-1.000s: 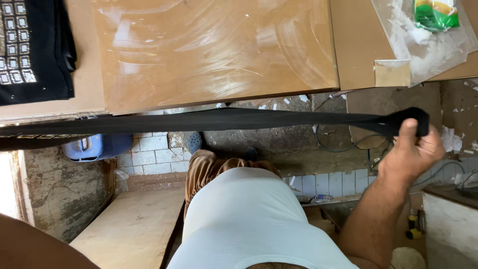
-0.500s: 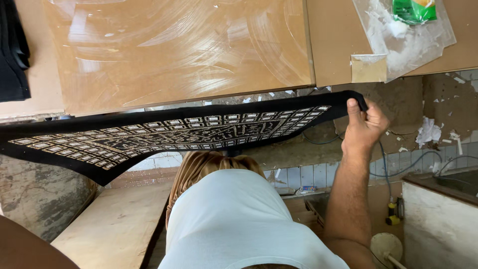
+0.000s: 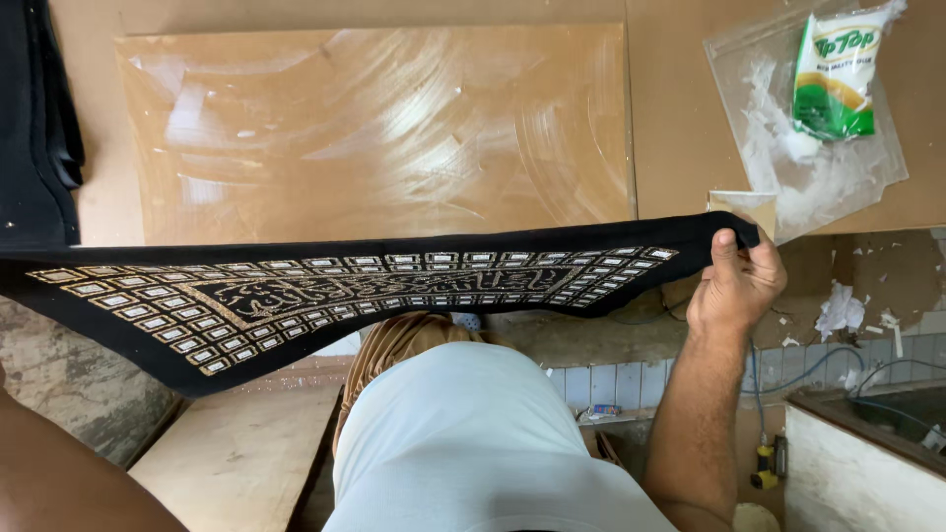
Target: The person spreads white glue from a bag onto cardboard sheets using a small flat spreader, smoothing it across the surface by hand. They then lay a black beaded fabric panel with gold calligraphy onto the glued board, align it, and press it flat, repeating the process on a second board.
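Right hand (image 3: pixel 737 286) pinches the right corner of a black cloth (image 3: pixel 296 296) with gold embroidery, stretched level along the near edge of the tabletop (image 3: pixel 670 118). Left hand out of view. Green packet (image 3: pixel 836 74) lies far right.

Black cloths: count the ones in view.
2. One embroidered black cloth is stretched across the middle, its right end pinched in the right hand. Another dark cloth lies at the top left, partly cut off.

right hand (image 3: pixel 734 286): grips the corner of the black embroidered cloth (image 3: pixel 345 296)
cloth: stretched flat above the table edge
table (image 3: pixel 660 118): carries a shiny board (image 3: pixel 374 128) and a green packet (image 3: pixel 836 74)
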The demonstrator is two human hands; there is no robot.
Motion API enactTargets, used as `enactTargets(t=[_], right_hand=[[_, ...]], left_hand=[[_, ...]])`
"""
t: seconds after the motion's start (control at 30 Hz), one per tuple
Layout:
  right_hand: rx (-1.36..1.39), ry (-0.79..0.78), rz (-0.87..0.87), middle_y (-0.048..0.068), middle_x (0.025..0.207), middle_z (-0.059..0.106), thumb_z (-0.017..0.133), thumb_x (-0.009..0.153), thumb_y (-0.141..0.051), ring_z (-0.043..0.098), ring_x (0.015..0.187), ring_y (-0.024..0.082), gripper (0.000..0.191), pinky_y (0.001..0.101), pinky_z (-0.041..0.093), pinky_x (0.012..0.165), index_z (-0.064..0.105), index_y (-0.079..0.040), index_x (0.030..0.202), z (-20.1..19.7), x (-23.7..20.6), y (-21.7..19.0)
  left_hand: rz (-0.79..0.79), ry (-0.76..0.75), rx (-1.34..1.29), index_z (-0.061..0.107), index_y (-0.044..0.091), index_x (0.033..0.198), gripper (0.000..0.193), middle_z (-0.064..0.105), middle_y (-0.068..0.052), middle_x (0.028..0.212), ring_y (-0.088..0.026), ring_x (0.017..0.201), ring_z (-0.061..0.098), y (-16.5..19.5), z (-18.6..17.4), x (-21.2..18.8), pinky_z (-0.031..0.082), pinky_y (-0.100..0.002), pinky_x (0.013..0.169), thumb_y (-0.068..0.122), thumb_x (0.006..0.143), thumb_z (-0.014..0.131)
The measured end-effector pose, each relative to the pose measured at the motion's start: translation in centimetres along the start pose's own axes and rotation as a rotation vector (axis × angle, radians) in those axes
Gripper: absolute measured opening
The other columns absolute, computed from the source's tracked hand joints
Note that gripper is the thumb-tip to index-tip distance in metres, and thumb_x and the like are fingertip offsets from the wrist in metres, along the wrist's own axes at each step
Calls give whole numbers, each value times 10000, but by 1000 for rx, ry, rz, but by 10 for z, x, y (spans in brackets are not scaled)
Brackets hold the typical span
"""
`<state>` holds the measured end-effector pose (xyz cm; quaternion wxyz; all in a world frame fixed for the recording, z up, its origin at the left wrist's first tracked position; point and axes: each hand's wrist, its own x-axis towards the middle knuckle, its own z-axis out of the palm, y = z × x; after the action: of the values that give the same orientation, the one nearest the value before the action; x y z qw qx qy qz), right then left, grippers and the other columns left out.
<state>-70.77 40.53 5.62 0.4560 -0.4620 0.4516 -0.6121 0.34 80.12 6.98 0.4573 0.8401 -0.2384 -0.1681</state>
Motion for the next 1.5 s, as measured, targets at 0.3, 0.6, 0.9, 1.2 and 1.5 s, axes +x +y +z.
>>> enactTargets(t=[0.3, 0.6, 0.9, 1.2, 1.5], right_hand=[[-156, 53, 9, -60, 745, 536, 899, 983, -153, 403, 618, 41, 361, 228, 308, 526, 589, -65, 819, 105, 119, 20], [-502, -18, 78, -71, 771, 509, 824, 994, -131, 404, 725, 72, 310, 266, 365, 628, 595, -30, 811, 219, 224, 168], [-706, -38, -55, 55, 976, 711, 853, 915, -57, 626, 876, 131, 167, 292, 540, 805, 733, 58, 935, 255, 239, 209], [-786, 39, 3, 74, 951, 748, 860, 900, -69, 663, 855, 137, 159, 304, 571, 791, 751, 41, 936, 270, 238, 195], [-510, 37, 115, 0, 872, 744, 834, 934, -42, 622, 779, 86, 93, 259, 546, 725, 806, 24, 993, 261, 246, 181]], left_hand=[[20, -15, -18, 675, -22, 960, 197, 641, -39, 878, -123, 773, 535, 21, 69, 167, 424, -306, 663, 53, 947, 856], [116, 103, -12, 661, -37, 919, 243, 623, -29, 831, -110, 723, 507, 34, 172, 324, 401, -299, 611, 73, 941, 877], [75, 200, 266, 603, -15, 708, 402, 579, -12, 737, -86, 643, 432, 11, 205, 356, 323, -319, 492, 133, 929, 904], [402, 315, 499, 687, 40, 710, 291, 621, -10, 678, -74, 544, 501, 10, 208, 357, 365, -318, 468, 96, 854, 932], [159, 182, 185, 616, 17, 719, 307, 563, 15, 713, -89, 646, 437, 11, 184, 359, 338, -316, 546, 85, 936, 820]])
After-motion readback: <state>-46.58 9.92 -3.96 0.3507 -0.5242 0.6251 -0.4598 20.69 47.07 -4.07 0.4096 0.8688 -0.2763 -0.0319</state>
